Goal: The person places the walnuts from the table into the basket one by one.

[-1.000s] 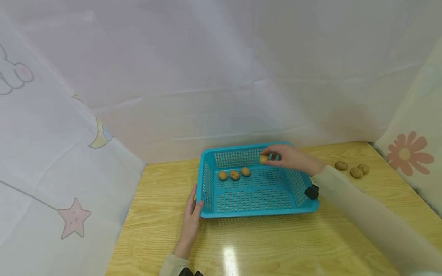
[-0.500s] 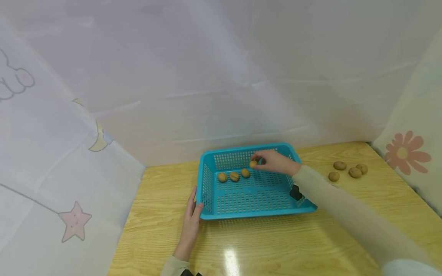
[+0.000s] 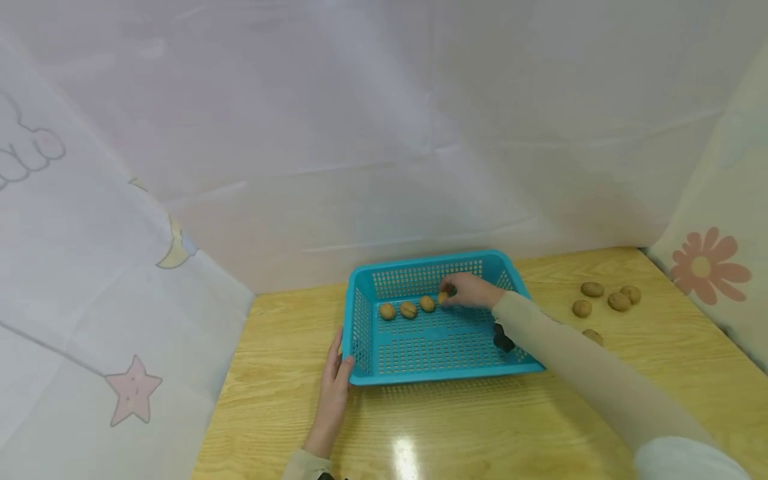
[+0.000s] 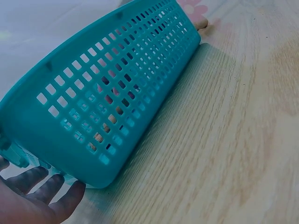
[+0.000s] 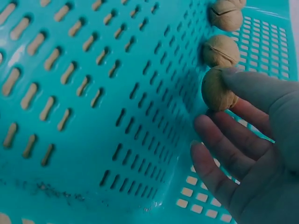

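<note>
My right hand (image 3: 474, 291) reaches down into a blue-green plastic basket (image 3: 447, 377) and pinches a walnut (image 5: 218, 88) between thumb and fingers. That walnut is at the basket floor, at the right end of a row with three others, among them a walnut (image 3: 427, 304) just to its left. In the right wrist view, the held one sits close against its neighbour (image 5: 221, 50). My left hand (image 3: 333, 387) rests at the basket's near left corner. Its fingers (image 4: 69, 198) touch the outside of the end wall, mostly straight.
Several more walnuts (image 3: 619, 301) lie on the wooden table (image 3: 288, 340) right of the basket. One of them, a walnut (image 3: 593, 337), is partly hidden by the right sleeve (image 3: 576, 360). A pale cloth (image 3: 288, 133) hangs behind the table and at both sides.
My right hand has moved left and down with the walnut, from above the basket to its floor beside the row. My left hand stays at the corner.
</note>
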Action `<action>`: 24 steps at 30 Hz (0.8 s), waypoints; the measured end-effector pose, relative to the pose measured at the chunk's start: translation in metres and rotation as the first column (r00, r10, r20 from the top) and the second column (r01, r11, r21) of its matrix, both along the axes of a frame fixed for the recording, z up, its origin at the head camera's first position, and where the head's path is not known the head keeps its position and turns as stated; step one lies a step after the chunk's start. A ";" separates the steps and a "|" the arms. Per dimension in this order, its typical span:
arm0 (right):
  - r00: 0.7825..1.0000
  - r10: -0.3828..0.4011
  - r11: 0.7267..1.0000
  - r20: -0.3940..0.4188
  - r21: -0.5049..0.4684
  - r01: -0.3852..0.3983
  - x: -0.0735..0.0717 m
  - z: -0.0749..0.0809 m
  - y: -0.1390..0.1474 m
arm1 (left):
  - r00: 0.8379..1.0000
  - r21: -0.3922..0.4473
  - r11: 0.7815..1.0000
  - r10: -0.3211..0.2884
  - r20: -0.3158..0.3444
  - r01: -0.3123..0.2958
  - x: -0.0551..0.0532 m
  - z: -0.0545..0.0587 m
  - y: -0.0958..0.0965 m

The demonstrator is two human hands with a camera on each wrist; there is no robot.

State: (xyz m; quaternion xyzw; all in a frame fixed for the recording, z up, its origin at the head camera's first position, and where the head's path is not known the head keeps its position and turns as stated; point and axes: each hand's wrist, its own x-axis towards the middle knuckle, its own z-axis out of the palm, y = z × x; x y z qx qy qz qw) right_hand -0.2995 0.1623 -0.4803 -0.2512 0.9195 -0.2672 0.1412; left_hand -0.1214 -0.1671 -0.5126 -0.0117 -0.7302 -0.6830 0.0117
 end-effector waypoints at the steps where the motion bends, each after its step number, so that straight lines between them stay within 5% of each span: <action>1: 1.000 0.007 1.000 -0.005 0.004 -0.007 0.001 -0.001 -0.001 | 1.000 0.000 1.000 0.001 0.002 -0.001 0.000 0.000 0.000; 11: 1.000 0.004 0.997 -0.030 0.078 -0.002 0.002 0.000 -0.002 | 1.000 -0.002 1.000 -0.005 0.010 0.005 0.000 0.000 0.000; 24: 0.995 0.029 0.999 -0.097 0.040 -0.026 0.010 0.037 0.012 | 1.000 -0.012 1.000 0.007 0.011 -0.007 0.000 0.000 0.000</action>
